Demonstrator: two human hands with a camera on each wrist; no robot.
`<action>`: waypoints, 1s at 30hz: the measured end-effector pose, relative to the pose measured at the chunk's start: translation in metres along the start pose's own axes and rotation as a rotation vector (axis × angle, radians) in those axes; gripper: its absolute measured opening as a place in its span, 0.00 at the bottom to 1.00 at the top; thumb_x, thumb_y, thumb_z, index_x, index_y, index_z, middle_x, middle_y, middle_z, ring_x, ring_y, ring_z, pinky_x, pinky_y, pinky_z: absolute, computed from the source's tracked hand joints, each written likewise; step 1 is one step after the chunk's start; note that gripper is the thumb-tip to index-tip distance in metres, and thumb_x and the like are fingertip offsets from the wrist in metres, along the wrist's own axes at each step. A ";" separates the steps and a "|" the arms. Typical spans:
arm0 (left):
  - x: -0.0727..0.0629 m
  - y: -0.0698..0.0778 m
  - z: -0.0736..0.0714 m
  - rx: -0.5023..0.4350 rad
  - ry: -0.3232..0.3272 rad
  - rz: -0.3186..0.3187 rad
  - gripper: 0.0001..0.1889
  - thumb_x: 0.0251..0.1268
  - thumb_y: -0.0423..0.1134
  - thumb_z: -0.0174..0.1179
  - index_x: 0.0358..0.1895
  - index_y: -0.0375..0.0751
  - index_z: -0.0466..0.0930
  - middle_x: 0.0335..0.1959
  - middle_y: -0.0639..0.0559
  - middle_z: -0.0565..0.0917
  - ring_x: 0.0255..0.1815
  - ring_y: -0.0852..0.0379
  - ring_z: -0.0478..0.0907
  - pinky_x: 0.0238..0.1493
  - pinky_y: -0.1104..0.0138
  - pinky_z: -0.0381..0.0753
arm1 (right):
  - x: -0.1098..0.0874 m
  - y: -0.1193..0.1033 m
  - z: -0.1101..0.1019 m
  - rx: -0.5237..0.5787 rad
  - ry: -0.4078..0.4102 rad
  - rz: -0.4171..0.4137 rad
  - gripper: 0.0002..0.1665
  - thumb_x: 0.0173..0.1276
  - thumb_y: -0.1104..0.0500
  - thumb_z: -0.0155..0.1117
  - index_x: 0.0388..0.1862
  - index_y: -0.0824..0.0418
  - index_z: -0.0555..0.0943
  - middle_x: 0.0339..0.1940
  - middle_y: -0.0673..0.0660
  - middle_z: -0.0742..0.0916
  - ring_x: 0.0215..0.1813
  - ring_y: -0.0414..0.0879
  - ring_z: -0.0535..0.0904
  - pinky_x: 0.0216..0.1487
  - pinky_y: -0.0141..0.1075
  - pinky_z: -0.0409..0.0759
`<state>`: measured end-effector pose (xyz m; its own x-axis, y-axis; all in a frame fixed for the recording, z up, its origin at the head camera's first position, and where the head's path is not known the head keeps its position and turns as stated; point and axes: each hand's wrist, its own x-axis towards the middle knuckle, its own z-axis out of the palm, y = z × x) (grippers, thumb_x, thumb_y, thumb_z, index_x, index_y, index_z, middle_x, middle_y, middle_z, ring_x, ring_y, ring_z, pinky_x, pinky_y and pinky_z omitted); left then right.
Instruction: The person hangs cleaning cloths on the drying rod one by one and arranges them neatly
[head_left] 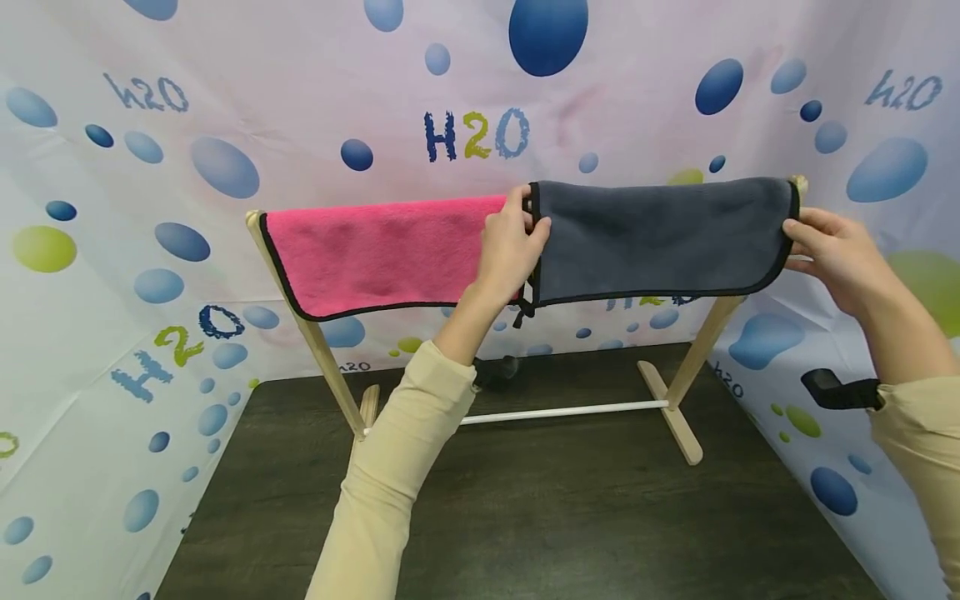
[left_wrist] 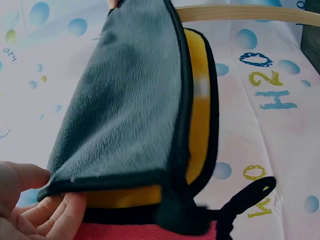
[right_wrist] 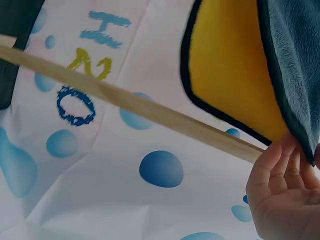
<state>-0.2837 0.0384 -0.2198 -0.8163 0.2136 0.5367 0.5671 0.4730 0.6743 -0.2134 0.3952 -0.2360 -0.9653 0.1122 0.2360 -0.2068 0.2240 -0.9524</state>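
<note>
A grey towel (head_left: 660, 242) with black edging hangs folded over the right part of a wooden rack. My left hand (head_left: 504, 254) pinches its left edge near the top, thumb in front. At the opposite edge, the right hand (head_left: 843, 258) grips the towel between thumb and fingers, close to the rack's right end. Both wrist views show a yellow underside (right_wrist: 227, 70) behind the grey face. From the towel's lower left corner sticks out a black loop (left_wrist: 255, 192). A pink towel (head_left: 375, 254), also black-edged, hangs on the left part, its right edge partly behind my left hand.
The rack's left post (head_left: 324, 358) and right post (head_left: 703, 354) stand on wooden feet, joined low down by a white rod (head_left: 562, 412). Beneath is a dark wood-grain table (head_left: 570, 517). A printed backdrop (head_left: 300, 100) with blue dots surrounds it on the back and sides.
</note>
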 end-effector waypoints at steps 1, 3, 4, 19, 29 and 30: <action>-0.001 -0.001 0.001 0.008 0.005 0.003 0.25 0.64 0.36 0.53 0.64 0.37 0.62 0.31 0.45 0.81 0.28 0.54 0.78 0.30 0.71 0.78 | -0.001 0.001 0.001 -0.036 0.003 -0.005 0.09 0.67 0.52 0.52 0.45 0.45 0.78 0.36 0.41 0.80 0.35 0.33 0.76 0.34 0.20 0.75; -0.003 -0.002 0.001 0.019 0.011 0.012 0.26 0.64 0.36 0.53 0.65 0.38 0.60 0.31 0.45 0.81 0.27 0.54 0.78 0.30 0.71 0.78 | -0.002 0.003 0.002 -0.086 0.018 -0.011 0.09 0.68 0.52 0.52 0.43 0.44 0.78 0.34 0.40 0.80 0.34 0.33 0.76 0.33 0.20 0.75; -0.003 -0.003 0.001 0.018 0.012 0.017 0.26 0.64 0.35 0.53 0.65 0.38 0.60 0.31 0.45 0.81 0.28 0.54 0.78 0.31 0.71 0.78 | -0.002 0.004 0.002 -0.112 0.023 -0.014 0.09 0.68 0.52 0.51 0.43 0.43 0.78 0.34 0.39 0.80 0.34 0.32 0.76 0.34 0.20 0.75; -0.015 -0.026 0.013 -0.018 0.018 0.174 0.31 0.63 0.30 0.53 0.69 0.42 0.55 0.33 0.42 0.79 0.22 0.55 0.77 0.30 0.72 0.78 | -0.009 0.027 0.011 -0.372 0.126 -0.037 0.21 0.70 0.54 0.47 0.62 0.46 0.66 0.29 0.31 0.77 0.33 0.25 0.73 0.34 0.16 0.71; -0.042 -0.049 0.033 0.036 0.075 0.248 0.34 0.60 0.27 0.55 0.70 0.41 0.54 0.31 0.42 0.79 0.23 0.56 0.76 0.28 0.73 0.74 | -0.019 0.046 0.028 -0.365 0.214 -0.152 0.32 0.70 0.60 0.48 0.72 0.57 0.54 0.27 0.29 0.77 0.34 0.24 0.72 0.36 0.14 0.69; -0.044 -0.051 0.035 0.038 0.081 0.254 0.34 0.60 0.27 0.55 0.70 0.41 0.54 0.30 0.42 0.79 0.23 0.56 0.75 0.27 0.73 0.74 | -0.020 0.048 0.030 -0.366 0.238 -0.181 0.32 0.70 0.62 0.48 0.72 0.57 0.54 0.27 0.30 0.77 0.33 0.25 0.72 0.36 0.14 0.68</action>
<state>-0.2803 0.0345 -0.2951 -0.6362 0.2614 0.7259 0.7468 0.4451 0.4942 -0.2090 0.3745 -0.2921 -0.8467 0.2487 0.4704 -0.2576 0.5820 -0.7713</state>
